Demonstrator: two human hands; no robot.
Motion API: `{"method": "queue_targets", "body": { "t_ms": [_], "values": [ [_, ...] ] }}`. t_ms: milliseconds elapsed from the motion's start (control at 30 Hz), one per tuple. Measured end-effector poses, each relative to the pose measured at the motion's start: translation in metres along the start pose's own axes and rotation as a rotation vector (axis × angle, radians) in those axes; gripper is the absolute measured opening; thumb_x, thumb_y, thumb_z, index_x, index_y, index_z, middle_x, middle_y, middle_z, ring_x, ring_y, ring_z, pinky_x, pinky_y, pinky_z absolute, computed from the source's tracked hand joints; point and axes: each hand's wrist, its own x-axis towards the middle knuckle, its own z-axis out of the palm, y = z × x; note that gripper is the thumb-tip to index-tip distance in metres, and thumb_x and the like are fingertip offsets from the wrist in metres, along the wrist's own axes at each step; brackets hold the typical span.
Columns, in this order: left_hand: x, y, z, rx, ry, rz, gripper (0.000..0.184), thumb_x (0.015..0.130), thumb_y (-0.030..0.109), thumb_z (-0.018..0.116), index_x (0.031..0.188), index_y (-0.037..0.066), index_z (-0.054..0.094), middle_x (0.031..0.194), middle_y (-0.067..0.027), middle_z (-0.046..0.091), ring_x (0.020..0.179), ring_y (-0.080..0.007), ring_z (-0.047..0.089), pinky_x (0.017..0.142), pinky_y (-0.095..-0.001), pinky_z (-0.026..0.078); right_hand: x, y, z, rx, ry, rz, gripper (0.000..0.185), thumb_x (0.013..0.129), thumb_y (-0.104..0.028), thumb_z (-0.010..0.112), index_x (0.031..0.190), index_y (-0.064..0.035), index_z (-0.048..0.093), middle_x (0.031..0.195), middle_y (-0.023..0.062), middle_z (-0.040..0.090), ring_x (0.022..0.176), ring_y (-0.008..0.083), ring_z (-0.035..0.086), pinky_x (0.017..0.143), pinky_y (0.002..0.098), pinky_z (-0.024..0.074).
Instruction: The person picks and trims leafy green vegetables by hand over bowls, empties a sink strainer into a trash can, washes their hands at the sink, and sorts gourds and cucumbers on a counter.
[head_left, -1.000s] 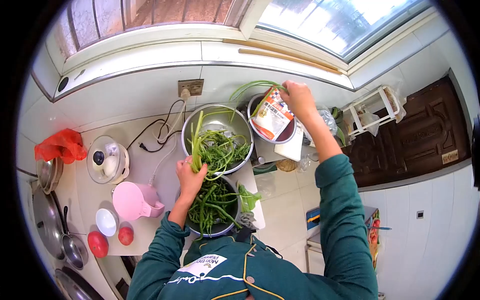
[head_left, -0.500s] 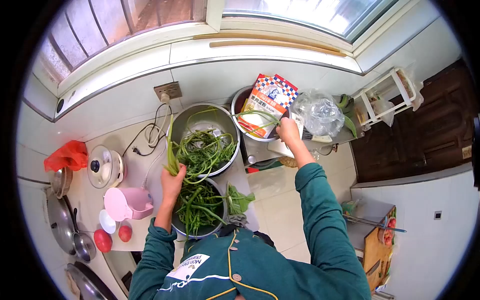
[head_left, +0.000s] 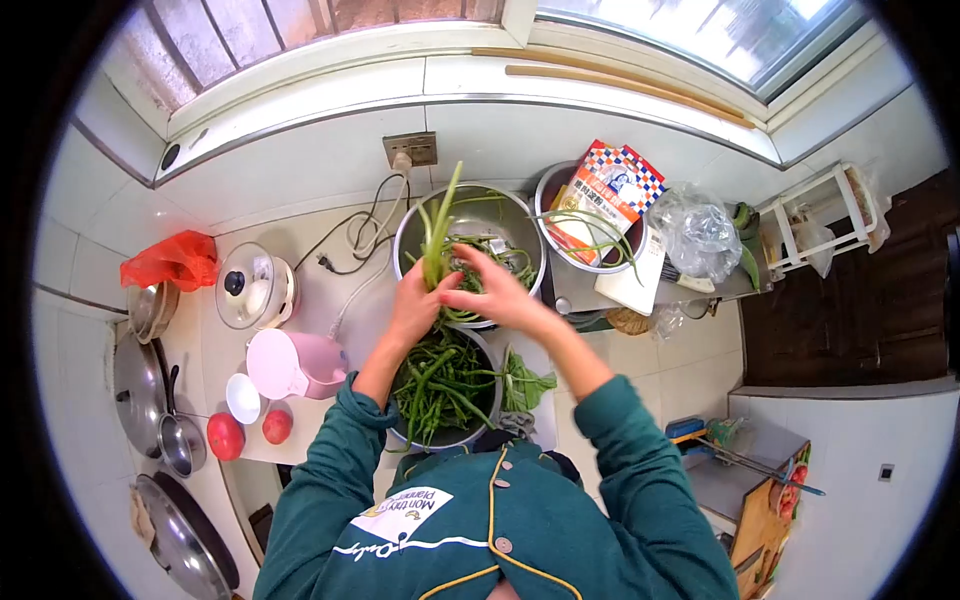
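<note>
Green stalks [head_left: 438,235] rise in an upright bundle over the left part of the far metal bowl [head_left: 500,212], the left hand [head_left: 412,300] closed around their lower part. Beside it the right hand [head_left: 488,292] reaches in with thumb and forefinger parted, tips close to the stems; whether they pinch anything I cannot tell. Good handling here probably means a firm but light left grip, low down, with the right fingertips taking only a few stems at once (fresh stems bruise easily), all above the bowl so that loose bits land inside.

Both forearms pass beside or above the near bowl [head_left: 488,402] of green pods [head_left: 440,385], so low elbows could catch its rim. To the right, thin stalks [head_left: 600,218] lie across a third bowl [head_left: 551,187] that holds a packet [head_left: 612,200]; a wide swing there might drag them. Leftward, the pink jug [head_left: 275,365] and a cable [head_left: 352,232] crowd the bench [head_left: 205,370], leaving upward as the easier way.
</note>
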Motion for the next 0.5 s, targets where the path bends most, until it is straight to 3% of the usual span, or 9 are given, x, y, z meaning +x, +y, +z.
{"method": "queue_targets", "body": {
  "t_ms": [67, 100, 133, 200, 500],
  "values": [
    [0.002, -0.004, 0.008, -0.272, -0.135, 0.107, 0.022, 0.079, 0.007, 0.060, 0.100, 0.000, 0.053, 0.082, -0.0056, 0.060, 0.075, -0.0125, 0.056, 0.068, -0.0257, 0.045, 0.008, -0.043, 0.003, 0.431, -0.147, 0.460, 0.060, 0.075, -0.026, 0.069, 0.124, -0.0020, 0.044, 0.102, 0.0065, 0.057, 0.091, 0.0116, 0.052, 0.081, 0.0253, 0.0415],
    [0.002, 0.007, 0.000, -0.230, -0.227, 0.086, 0.022, 0.082, 0.005, 0.056, 0.102, 0.000, 0.052, 0.092, -0.0042, 0.058, 0.084, -0.0117, 0.054, 0.074, -0.0246, 0.043, 0.011, -0.038, 0.008, 0.586, -0.092, 0.402, 0.059, 0.076, -0.022, 0.068, 0.125, -0.0025, 0.042, 0.097, 0.0006, 0.055, 0.086, 0.0055, 0.048, 0.078, 0.0220, 0.0401],
    [0.006, 0.002, -0.002, -0.296, -0.284, 0.158, 0.019, 0.085, 0.010, 0.054, 0.102, 0.001, 0.053, 0.090, -0.0015, 0.057, 0.084, -0.0097, 0.052, 0.075, -0.0241, 0.042, 0.011, -0.034, 0.006, 0.686, -0.084, 0.356, 0.051, 0.080, -0.020, 0.063, 0.124, -0.0029, 0.044, 0.094, -0.0018, 0.054, 0.079, 0.0048, 0.046, 0.075, 0.0199, 0.0393],
    [0.008, 0.011, -0.015, -0.385, -0.454, 0.002, 0.020, 0.087, 0.017, 0.054, 0.101, 0.003, 0.054, 0.090, 0.0008, 0.055, 0.082, -0.0080, 0.050, 0.073, -0.0230, 0.041, 0.010, -0.033, -0.003, 0.798, -0.174, 0.386, 0.043, 0.085, -0.021, 0.057, 0.123, -0.0034, 0.046, 0.096, -0.0022, 0.054, 0.078, 0.0048, 0.046, 0.073, 0.0192, 0.0394],
    [0.001, 0.021, -0.022, -0.540, -0.494, -0.154, 0.019, 0.087, 0.023, 0.056, 0.095, 0.006, 0.056, 0.084, 0.0035, 0.055, 0.076, -0.0054, 0.049, 0.066, -0.0197, 0.039, 0.012, -0.051, -0.012, 0.514, -0.214, 0.514, 0.033, 0.092, -0.025, 0.046, 0.117, -0.0044, 0.050, 0.099, -0.0011, 0.055, 0.082, 0.0049, 0.050, 0.075, 0.0217, 0.0436]
  ]
}}
